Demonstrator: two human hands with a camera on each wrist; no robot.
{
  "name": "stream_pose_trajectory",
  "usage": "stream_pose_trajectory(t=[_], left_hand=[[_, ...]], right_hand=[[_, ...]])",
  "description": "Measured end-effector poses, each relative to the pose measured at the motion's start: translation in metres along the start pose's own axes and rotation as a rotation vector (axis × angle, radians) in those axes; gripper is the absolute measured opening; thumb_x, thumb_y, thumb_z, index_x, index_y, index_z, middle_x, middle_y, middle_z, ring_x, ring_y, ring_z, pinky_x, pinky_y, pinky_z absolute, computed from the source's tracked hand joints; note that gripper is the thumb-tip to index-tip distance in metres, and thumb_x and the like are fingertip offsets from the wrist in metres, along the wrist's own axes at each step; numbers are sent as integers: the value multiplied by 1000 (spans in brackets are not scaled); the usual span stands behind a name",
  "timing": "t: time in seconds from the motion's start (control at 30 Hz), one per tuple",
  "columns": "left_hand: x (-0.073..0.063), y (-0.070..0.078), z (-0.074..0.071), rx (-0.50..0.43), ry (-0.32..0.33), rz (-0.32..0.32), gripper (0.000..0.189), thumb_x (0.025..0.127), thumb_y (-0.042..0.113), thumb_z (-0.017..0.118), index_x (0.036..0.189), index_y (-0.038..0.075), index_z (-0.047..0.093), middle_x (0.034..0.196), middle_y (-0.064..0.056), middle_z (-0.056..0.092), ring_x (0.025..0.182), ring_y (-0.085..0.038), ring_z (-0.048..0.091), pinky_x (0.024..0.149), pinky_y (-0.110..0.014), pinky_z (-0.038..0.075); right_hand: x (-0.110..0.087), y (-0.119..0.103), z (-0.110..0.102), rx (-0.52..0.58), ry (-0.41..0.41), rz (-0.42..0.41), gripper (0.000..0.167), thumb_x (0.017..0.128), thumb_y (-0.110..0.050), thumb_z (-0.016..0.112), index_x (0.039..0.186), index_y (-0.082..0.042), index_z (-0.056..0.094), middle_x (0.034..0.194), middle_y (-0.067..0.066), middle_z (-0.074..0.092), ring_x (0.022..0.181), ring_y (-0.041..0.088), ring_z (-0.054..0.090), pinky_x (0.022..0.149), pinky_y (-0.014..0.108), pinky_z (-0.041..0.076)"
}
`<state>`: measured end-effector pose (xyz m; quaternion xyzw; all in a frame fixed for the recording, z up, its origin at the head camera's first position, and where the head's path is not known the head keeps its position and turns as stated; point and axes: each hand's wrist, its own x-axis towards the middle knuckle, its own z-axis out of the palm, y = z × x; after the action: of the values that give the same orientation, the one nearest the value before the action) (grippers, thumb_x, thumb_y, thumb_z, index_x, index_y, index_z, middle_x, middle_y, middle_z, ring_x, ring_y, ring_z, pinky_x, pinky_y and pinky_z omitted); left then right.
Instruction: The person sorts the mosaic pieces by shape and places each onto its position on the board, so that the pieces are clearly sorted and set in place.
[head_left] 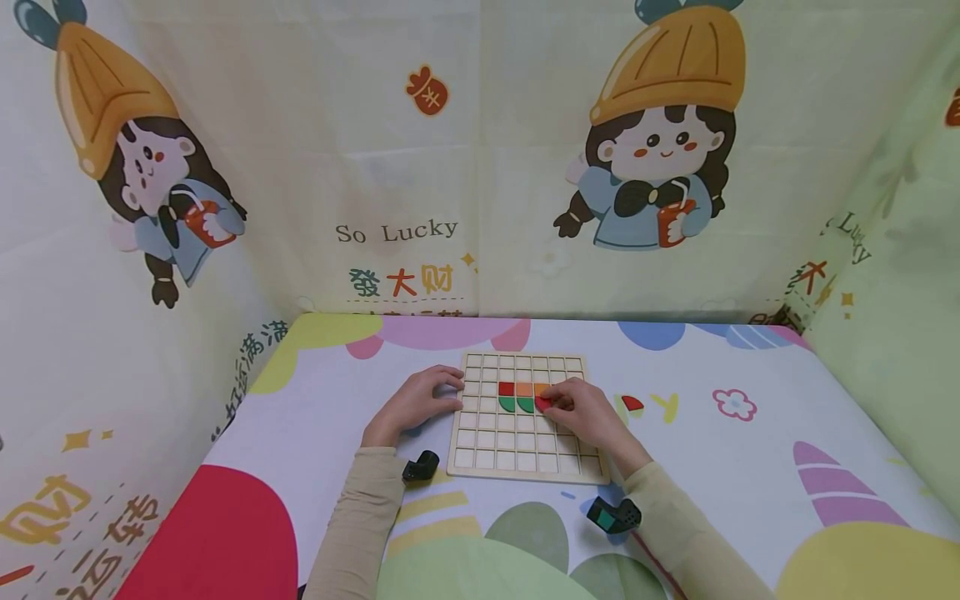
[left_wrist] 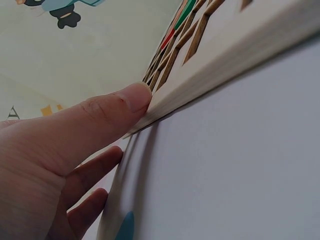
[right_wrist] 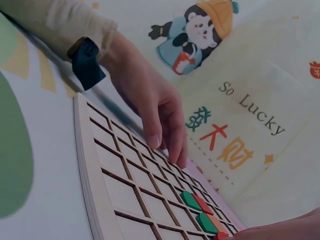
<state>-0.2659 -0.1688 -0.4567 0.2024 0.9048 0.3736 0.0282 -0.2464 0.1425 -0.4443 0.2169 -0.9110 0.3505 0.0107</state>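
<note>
A pale wooden grid board (head_left: 468, 461) lies on the table between the hands. In its upper middle cells sit a red square tile (head_left: 507, 388), orange tiles (head_left: 524, 388) beside it, and two green rounded tiles (head_left: 507, 404) in the row below. My right hand (head_left: 588, 414) reaches over the board from the right, thumb and forefinger pinching a red tile (head_left: 542, 404) at the end of the green row. My left hand (head_left: 422, 402) rests at the board's left edge, its fingers loosely extended; the left wrist view shows the thumb (left_wrist: 135, 97) touching the wooden rim.
A red wedge-shaped piece (head_left: 632, 403) lies on the table right of the board. Black wrist cameras (head_left: 422, 467) sit on both sleeves, close to the board's near edge. Printed cloth covers the table, and a printed curtain (head_left: 517, 192) stands behind and at the sides.
</note>
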Motion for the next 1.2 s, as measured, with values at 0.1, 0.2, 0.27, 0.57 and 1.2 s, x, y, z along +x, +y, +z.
stream_pose_trajectory(t=[0.1,0.2,0.27,0.57,1.2], left_hand=[[0,0,0,11,4,11,26,84,19,78,108,10,72,131,-1,60,129,-23,49,112,-41,36],[0,-1,0,15,5,13,26,84,19,78,109,10,72,131,-1,60,128,-23,49,111,-41,36],[0,-1,0,11,5,12,26,85,19,78,109,10,72,131,-1,60,128,-23,49,111,-41,36],[0,-1,0,-7,-5,-11,27,85,18,77,110,9,72,132,-1,59,130,-22,48,113,-39,35],[0,0,0,-13,-9,-22,26,85,18,77,109,10,72,132,0,59,130,-21,48,113,-38,35]], right_hand=[[0,0,0,1,2,1,21,85,-11,75,106,-5,74,97,5,64,79,14,59,73,33,52],[0,-1,1,-6,3,8,21,85,-11,75,106,-6,74,96,4,63,78,13,58,72,32,52],[0,0,1,-10,5,15,21,85,-11,75,106,-6,74,95,4,63,78,13,58,72,32,52],[0,1,1,-8,1,25,22,85,-10,74,106,-5,74,96,4,63,77,12,58,72,31,52],[0,3,2,-13,-1,-2,19,86,-10,73,105,-7,74,95,3,62,78,13,56,72,32,50]])
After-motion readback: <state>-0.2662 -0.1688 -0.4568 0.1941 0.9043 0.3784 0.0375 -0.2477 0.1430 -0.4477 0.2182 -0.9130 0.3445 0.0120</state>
